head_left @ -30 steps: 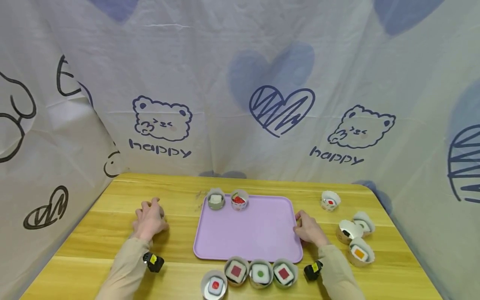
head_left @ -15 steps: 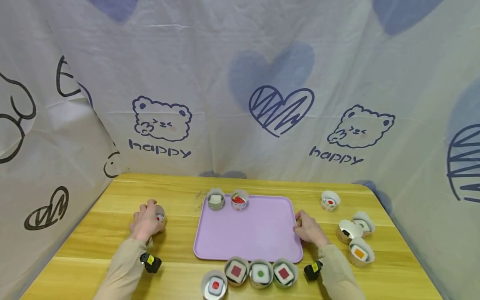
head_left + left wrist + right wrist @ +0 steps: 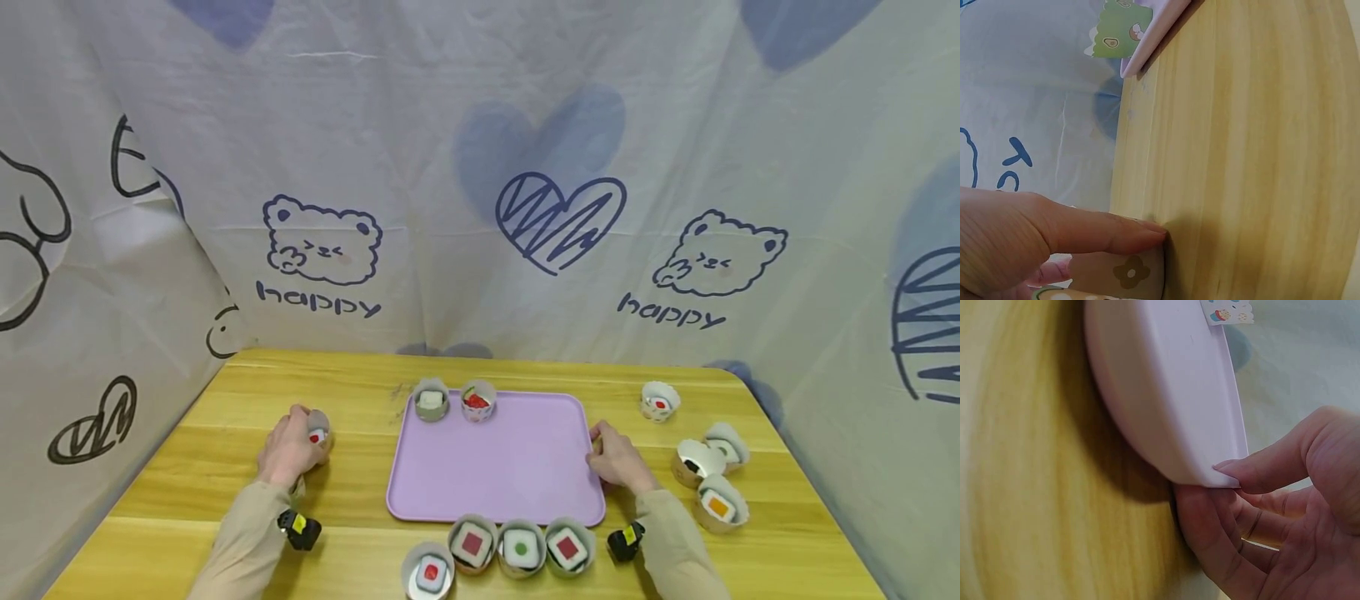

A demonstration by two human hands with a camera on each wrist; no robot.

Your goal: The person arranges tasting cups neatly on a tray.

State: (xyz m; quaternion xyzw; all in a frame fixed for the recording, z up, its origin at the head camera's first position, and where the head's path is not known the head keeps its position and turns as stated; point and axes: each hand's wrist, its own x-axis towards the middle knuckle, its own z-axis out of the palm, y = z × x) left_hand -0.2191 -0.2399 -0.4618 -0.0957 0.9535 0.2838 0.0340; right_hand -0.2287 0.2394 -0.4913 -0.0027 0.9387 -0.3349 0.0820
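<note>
From where I stand, the change is all at the person's left hand (image 3: pixel 287 450): a second ago its fingers were spread above the tabletop (image 3: pixel 187 492) and hid what lay beneath, and now they have folded in along a paper cup (image 3: pixel 320 419), whose rim and small red-and-white piece (image 3: pixel 318 437) show past them. The grip there is narrow – the left wrist view has a digit pressed along the flower-patterned wall, the base seemingly down on the wood, though I can't tell whether any weight has come off it. The cup sits in from the tabletop's left edge, nearer to the left edge of the purple tray (image 3: pixel 495 467). The right hand (image 3: pixel 621 460) has not shifted: it pinches the middle of the tray's right edge, thumb over the rim and fingers below. I take that as steadying the tray, and the left hand's closing as the cup being secured, so both hands are now engaged. Nothing else has moved. A green cup (image 3: pixel 431 414) stands at the tray's far-left corner, with a cup of red pieces (image 3: pixel 480 416) next to it along the far edge; three cups (image 3: pixel 521 572) line the tray's near edge, a fourth cup (image 3: pixel 426 550) lies nearer the person – and four more cups (image 3: pixel 720 525) stand towards the tabletop's right edge.
</note>
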